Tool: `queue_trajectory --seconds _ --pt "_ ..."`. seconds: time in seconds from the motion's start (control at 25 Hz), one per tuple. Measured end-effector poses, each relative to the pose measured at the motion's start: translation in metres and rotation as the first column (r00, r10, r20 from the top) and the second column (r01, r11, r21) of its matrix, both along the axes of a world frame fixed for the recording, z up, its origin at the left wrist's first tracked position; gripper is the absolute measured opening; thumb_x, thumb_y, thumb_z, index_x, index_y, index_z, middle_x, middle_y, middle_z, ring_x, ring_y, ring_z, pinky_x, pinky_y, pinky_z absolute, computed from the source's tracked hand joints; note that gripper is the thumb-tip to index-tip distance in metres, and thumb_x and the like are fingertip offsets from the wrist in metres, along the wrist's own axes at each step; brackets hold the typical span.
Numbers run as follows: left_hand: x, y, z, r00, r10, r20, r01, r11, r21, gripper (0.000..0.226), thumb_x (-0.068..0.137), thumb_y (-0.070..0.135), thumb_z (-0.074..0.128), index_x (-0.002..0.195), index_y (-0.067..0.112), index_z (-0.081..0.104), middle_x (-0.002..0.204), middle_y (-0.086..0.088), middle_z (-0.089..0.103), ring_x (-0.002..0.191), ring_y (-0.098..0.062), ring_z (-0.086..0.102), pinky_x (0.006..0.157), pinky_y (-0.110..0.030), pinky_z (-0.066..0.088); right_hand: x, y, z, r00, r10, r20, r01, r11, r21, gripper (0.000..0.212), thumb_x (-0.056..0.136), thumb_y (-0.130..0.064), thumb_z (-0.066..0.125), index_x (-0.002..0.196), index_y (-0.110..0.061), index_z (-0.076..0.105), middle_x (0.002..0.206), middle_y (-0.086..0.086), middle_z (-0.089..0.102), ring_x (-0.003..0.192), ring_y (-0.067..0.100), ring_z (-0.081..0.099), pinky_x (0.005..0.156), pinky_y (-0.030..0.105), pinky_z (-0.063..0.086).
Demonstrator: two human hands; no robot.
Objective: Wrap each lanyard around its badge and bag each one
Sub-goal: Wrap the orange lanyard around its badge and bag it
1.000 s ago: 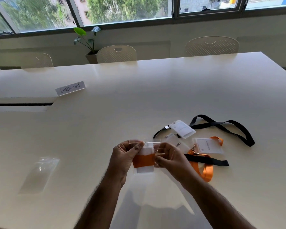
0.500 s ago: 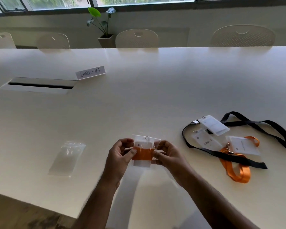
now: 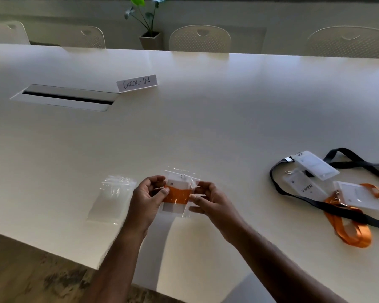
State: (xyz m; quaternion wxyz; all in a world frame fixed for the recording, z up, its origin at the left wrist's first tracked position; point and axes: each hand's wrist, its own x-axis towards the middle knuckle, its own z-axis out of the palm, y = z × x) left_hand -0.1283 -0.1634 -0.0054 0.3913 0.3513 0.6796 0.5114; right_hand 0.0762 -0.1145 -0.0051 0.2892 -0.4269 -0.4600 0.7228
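You get soft daylight from the far side; the white table (image 3: 206,127) shows a pale sheen near its far edge. Your forearms cast faint shadows toward you. Wide-angle bending curves the table edges, and the picture is slightly soft throughout.

From where I stand, the left hand (image 3: 148,197) covers the left edge of the clear bag (image 3: 182,178), and its thumb lies over part of the orange lanyard (image 3: 177,194) wound round the badge inside (image 3: 175,207); nothing printed on that badge can be read. The right hand (image 3: 212,201) hides the bag's right side. Over on the counter (image 3: 206,127), the black lanyard (image 3: 359,159) runs out past the right edge. One loose badge (image 3: 305,189) seems lettered, too small to be sure of. The plant (image 3: 148,14) loses its top leaves at the upper edge.
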Motion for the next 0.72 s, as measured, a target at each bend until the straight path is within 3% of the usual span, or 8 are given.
queue_trajectory --seconds 0.2,0.48,0.6,0.72 --pt "-0.029 -0.005 -0.007 0.993 -0.004 -0.121 0.001 1.000 -0.025 0.027 0.096 0.013 0.072 0.119 0.026 0.068 0.114 0.006 0.074 0.108 -0.013 0.071 0.087 -0.023 0.059 -0.018 -0.008 -0.009 0.997 0.063 0.043 -0.062 0.998 -0.021 0.059 0.100 -0.009 0.067 0.152 -0.009 0.040 0.135 0.008 0.067 0.119 0.020 0.070 0.096 0.039 0.062" --pt "-0.043 -0.006 -0.017 0.931 -0.022 -0.365 -0.002 0.998 -0.065 0.027 0.097 0.018 0.071 0.123 0.021 0.067 0.111 0.005 0.074 0.102 -0.008 0.071 0.089 -0.033 0.062 -0.034 -0.010 -0.006 0.981 0.125 0.148 -0.137 0.988 0.071 0.064 0.100 -0.009 0.066 0.156 -0.006 0.036 0.138 0.008 0.064 0.121 0.019 0.068 0.096 0.037 0.061" --pt "-0.039 -0.005 -0.019 0.872 -0.037 -0.487 0.004 0.998 -0.070 0.036 0.097 0.020 0.071 0.132 0.016 0.064 0.124 -0.001 0.070 0.108 -0.014 0.069 0.091 -0.029 0.059 -0.034 -0.009 -0.006 0.971 0.147 0.188 -0.167 0.981 0.094 0.064 0.100 -0.014 0.067 0.156 -0.008 0.037 0.139 0.006 0.062 0.121 0.018 0.067 0.095 0.035 0.062" --pt "-0.036 -0.004 -0.020 0.809 -0.078 -0.582 0.027 0.995 -0.096 0.044 0.097 0.019 0.071 0.139 0.014 0.058 0.138 -0.005 0.059 0.122 -0.021 0.061 0.098 -0.035 0.057 -0.035 -0.008 -0.005 0.958 0.162 0.236 -0.195 0.973 0.123 0.064 0.101 -0.018 0.067 0.157 -0.010 0.037 0.141 0.005 0.061 0.120 0.016 0.066 0.094 0.031 0.062"
